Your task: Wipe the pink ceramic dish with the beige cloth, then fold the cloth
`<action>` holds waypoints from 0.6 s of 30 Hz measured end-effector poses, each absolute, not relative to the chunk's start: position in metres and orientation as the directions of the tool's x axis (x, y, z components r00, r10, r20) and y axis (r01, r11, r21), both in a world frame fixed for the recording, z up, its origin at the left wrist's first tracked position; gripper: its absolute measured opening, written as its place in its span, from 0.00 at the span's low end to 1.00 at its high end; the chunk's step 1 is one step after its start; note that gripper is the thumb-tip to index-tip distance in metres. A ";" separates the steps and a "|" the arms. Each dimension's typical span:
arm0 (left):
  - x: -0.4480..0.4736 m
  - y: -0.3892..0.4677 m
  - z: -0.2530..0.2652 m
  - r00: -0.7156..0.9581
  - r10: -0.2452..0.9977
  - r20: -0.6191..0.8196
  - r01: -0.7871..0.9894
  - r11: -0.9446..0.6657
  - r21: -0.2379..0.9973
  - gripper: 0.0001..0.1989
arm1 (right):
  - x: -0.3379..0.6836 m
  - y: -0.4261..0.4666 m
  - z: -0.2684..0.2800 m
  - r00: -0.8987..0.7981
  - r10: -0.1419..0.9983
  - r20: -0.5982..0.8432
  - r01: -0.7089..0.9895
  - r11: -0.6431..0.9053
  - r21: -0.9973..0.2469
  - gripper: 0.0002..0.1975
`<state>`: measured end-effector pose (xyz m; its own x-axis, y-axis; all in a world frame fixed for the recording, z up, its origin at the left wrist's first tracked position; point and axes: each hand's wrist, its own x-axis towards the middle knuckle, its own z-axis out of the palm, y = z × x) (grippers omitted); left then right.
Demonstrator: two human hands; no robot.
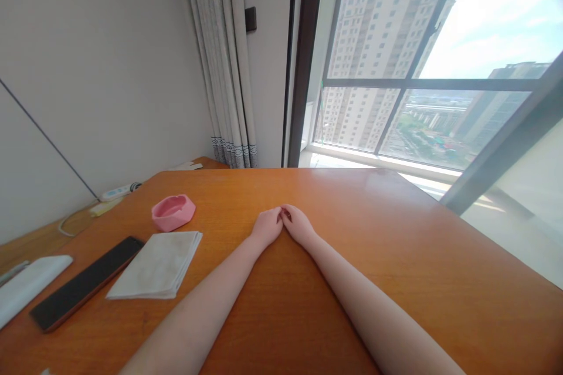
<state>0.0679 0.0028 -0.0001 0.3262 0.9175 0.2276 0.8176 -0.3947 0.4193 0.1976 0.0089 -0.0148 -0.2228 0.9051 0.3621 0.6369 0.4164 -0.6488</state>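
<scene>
My left hand [267,227] and my right hand [298,225] rest on the brown wooden table [272,316], meeting at the knuckles in the middle. Both have their fingers curled in, and nothing shows in either one. Left of my left forearm lies a folded whitish cloth [153,263]. Behind the cloth stands a pink, angular ashtray [173,212] with notches in its rim. A long, flat black object with a brown edge [88,281] lies just left of the cloth; its kind is unclear.
At the left edge lies a white flat item [33,281], partly cut off. A white power strip [116,192] with a cable sits by the wall. Beyond the table hang grey curtains [224,70], and a large window [396,82] stands to the right.
</scene>
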 end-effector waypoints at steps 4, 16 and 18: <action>0.069 0.001 0.000 0.332 0.916 0.225 0.816 -0.399 0.419 0.12 | 0.198 0.009 -0.015 -0.206 0.913 0.353 0.639 0.398 -0.658 0.08; 0.068 0.000 0.005 0.354 0.910 0.216 0.826 -0.413 0.384 0.13 | 0.197 0.008 -0.012 -0.206 0.910 0.359 0.642 0.403 -0.652 0.09; 0.068 -0.001 0.005 0.359 0.909 0.213 0.834 -0.414 0.364 0.13 | 0.197 0.008 -0.011 -0.208 0.909 0.362 0.645 0.406 -0.648 0.09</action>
<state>0.0682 -0.0012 0.0047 0.3585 0.9089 0.2129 0.8341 -0.4143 0.3642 0.1965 0.0079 -0.0114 -0.2082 0.9088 0.3616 0.6447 0.4055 -0.6480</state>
